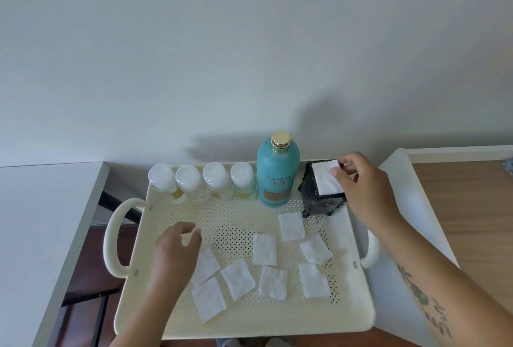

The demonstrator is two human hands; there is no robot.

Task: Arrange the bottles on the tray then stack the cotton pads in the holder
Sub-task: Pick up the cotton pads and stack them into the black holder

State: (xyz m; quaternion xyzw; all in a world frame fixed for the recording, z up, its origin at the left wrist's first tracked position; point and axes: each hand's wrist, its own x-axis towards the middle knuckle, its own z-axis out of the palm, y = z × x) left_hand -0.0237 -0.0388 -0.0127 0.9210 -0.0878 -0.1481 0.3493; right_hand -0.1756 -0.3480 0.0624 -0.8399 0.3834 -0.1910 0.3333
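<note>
A: Head view, status? Bottles looked done.

B: Yes. Four small clear bottles (202, 184) stood in a row along the tray's (277, 321) far edge, tall teal bottle (278, 171) right of them. Black holder (322, 192) sat in the far right corner.

A: Hands?

B: Right hand (361, 180) was over the holder, thumb and fingertips pinched on a cotton pad (327, 178) lying across its open top. Left hand (177, 246) hovered low over the tray's left half, fingers curled loosely, half open. Couldn't tell whether it held anything.

A: Remaining pads?

B: Eight loose pads (265, 249) flat on the tray's near half, spread left to right, a couple touching or overlapping near the left.

A: Next grab?

B: My call: the leftmost pads (206, 264) lay just toward the near edge from the left fingertips, so left was nearer. The holder was diagonally across the tray from them, beside the right hand.
</note>
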